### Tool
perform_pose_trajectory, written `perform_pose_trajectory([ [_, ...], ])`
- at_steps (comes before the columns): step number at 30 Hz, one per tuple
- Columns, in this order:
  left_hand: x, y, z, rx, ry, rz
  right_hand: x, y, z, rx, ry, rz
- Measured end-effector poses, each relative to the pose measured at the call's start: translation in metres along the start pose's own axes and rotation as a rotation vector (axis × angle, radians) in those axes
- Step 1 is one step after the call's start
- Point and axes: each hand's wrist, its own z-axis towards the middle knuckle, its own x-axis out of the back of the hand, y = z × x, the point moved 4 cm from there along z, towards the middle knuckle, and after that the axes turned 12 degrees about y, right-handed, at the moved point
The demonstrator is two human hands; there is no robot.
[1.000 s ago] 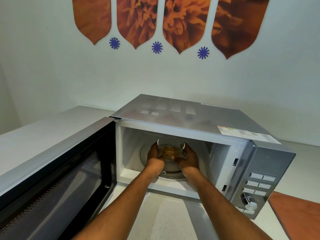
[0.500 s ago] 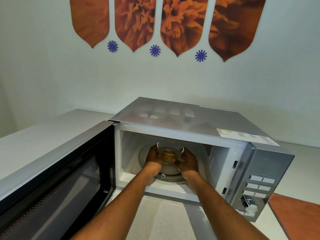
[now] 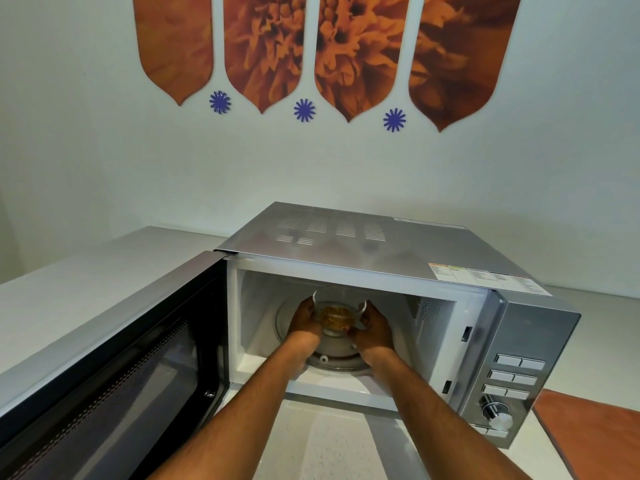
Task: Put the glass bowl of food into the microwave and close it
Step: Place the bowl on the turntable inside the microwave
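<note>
A silver microwave (image 3: 388, 244) stands on a white counter with its door (image 3: 114, 358) swung wide open to the left. Inside the white cavity, a small clear glass bowl (image 3: 337, 315) of brown food sits over the round glass turntable (image 3: 332, 356). My left hand (image 3: 304, 320) holds the bowl's left side and my right hand (image 3: 375, 327) holds its right side. Both forearms reach in through the opening. I cannot tell whether the bowl's base touches the turntable.
The control panel (image 3: 512, 379) with buttons and a knob (image 3: 498, 419) is on the microwave's right. An orange-brown mat (image 3: 595, 434) lies on the counter at the lower right. White counter (image 3: 86, 271) stretches to the left behind the door. A wall with orange decals rises behind.
Both hands with the bowl have stayed inside the cavity, shifting only slightly over the turntable. The view has tilted a little downward.
</note>
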Motion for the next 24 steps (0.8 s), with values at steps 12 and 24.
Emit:
perform_pose_trajectory([
  [12, 0.009, 0.005, -0.015, 0.152, 0.093, 0.057, 0.016, -0.017, -0.020, 0.089, -0.081, -0.172],
  [24, 0.050, 0.014, -0.093, -0.059, 0.133, 0.138, 0.050, -0.004, -0.065, 0.105, -0.169, 0.022],
])
